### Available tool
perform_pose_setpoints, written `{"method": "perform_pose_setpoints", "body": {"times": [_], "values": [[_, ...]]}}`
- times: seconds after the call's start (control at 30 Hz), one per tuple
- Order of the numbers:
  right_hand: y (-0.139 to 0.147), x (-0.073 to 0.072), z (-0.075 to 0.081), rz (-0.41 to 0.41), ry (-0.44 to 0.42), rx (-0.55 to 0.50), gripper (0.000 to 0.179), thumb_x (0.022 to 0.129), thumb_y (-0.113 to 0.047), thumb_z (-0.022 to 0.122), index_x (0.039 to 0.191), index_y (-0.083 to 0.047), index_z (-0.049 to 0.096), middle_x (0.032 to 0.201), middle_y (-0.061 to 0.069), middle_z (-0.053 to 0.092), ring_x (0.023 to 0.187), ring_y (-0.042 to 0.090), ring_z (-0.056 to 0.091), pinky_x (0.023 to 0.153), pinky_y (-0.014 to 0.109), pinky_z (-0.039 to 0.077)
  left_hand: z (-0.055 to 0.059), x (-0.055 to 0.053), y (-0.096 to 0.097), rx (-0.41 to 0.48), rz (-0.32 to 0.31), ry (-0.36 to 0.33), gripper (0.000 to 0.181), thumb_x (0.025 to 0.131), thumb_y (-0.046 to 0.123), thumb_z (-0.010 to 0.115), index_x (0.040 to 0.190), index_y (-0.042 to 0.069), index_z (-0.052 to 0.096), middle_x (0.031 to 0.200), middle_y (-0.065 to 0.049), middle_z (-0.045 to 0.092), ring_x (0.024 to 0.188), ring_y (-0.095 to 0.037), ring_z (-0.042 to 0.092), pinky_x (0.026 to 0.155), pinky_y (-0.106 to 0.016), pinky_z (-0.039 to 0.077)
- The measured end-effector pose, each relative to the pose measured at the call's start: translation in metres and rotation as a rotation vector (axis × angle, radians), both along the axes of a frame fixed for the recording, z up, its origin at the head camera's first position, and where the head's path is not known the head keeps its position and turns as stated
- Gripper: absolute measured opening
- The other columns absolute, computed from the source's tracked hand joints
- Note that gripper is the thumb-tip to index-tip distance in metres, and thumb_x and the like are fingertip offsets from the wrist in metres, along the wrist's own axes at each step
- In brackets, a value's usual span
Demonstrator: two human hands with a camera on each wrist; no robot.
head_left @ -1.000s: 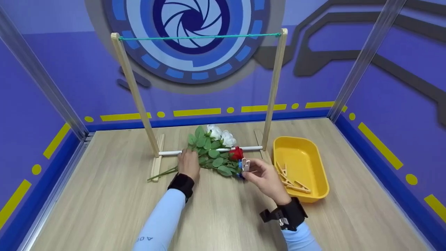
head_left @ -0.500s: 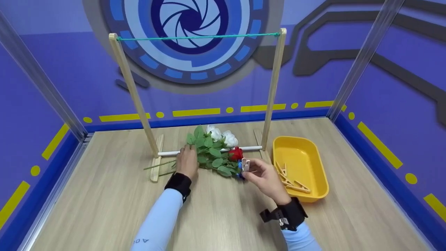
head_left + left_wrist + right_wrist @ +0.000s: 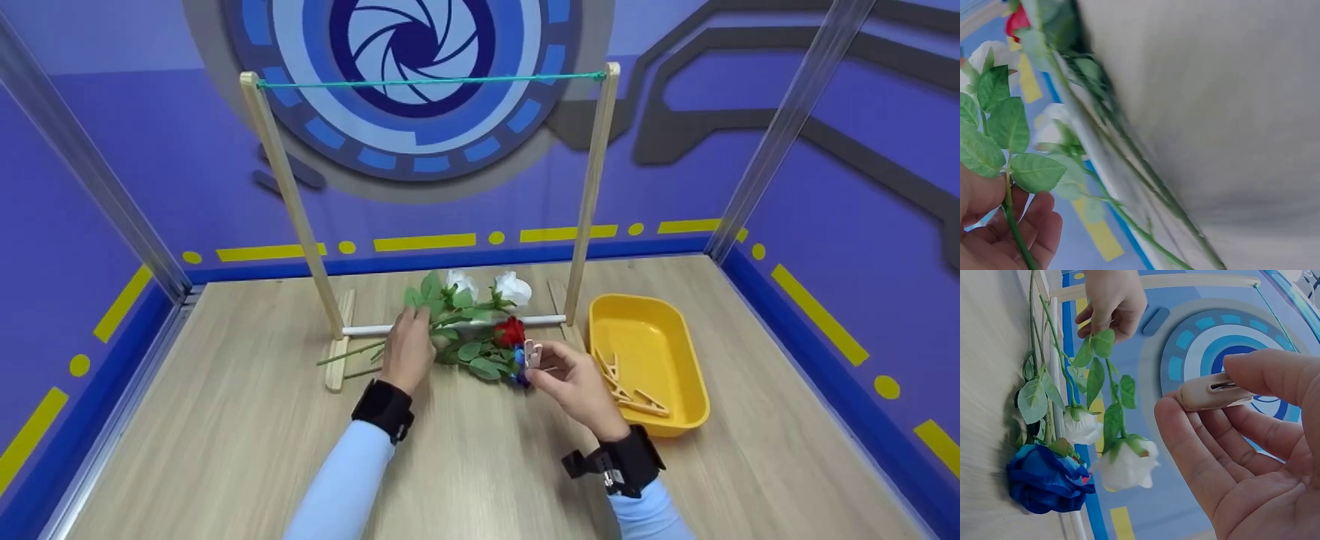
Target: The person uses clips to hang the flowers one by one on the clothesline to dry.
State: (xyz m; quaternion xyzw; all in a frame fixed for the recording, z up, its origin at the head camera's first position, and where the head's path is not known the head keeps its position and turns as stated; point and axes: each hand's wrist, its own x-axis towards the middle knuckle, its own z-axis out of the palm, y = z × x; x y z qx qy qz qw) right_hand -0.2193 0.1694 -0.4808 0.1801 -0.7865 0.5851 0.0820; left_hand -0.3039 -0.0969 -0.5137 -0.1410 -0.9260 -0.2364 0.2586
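My left hand (image 3: 409,349) pinches the green stem of a white rose (image 3: 514,289) between thumb and fingers; in the right wrist view this rose hangs head down, lifted off the table. A second white rose (image 3: 1081,424) lies beside it, along with a red rose (image 3: 511,331) and a blue rose (image 3: 1050,479), their stems pointing left across the stand's white bar (image 3: 367,330). Thumb and fingertips of my right hand (image 3: 577,386) hold a pale clothespin (image 3: 1213,391) just in front of the blue rose, which it partly hides in the head view.
A wooden stand's posts (image 3: 285,187) rise on either side of the roses, with a green string (image 3: 435,80) tied between their tops. To the right, a yellow tray (image 3: 694,360) holds several clothespins (image 3: 649,403). A patterned wall stands behind.
My left hand has separated one white rose from the bunch; its bloom has moved right and up, away from the other white rose. My right hand stays nearly still with the clothespin.
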Motion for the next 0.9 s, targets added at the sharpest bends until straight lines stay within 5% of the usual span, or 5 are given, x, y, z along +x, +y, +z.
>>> {"method": "perform_pose_setpoints", "body": {"times": [0.33,0.5,0.9], "values": [[0.005,0.002,0.004,-0.005,0.007,-0.025,0.030,0.090,0.006,0.073,0.119,0.007,0.069,0.101,0.019,0.072,0.090,0.018,0.069,0.078,0.023,0.059,0.013,0.035,0.013,0.078,-0.106,-0.012,0.009,0.094,-0.007,0.066,0.094,0.001,0.065,0.088,-0.010,0.055,0.075,-0.027,0.059,0.066,-0.040,0.052],[0.006,0.004,0.006,-0.003,0.033,-0.039,0.026,0.090,0.006,0.074,0.115,0.005,0.069,0.098,0.015,0.071,0.089,0.014,0.068,0.076,0.022,0.058,0.015,0.052,0.017,0.093,-0.128,-0.029,0.012,0.092,-0.008,0.068,0.090,0.003,0.064,0.086,-0.007,0.052,0.075,-0.023,0.056,0.065,-0.036,0.052],[0.003,0.006,0.011,-0.010,0.018,-0.061,0.023,0.089,0.010,0.071,0.111,0.005,0.069,0.097,0.016,0.070,0.089,0.008,0.068,0.079,0.023,0.059,0.004,0.089,0.025,0.122,-0.186,-0.139,0.014,0.090,-0.009,0.069,0.089,0.005,0.067,0.089,-0.003,0.053,0.079,-0.019,0.060,0.071,-0.034,0.056]]}}
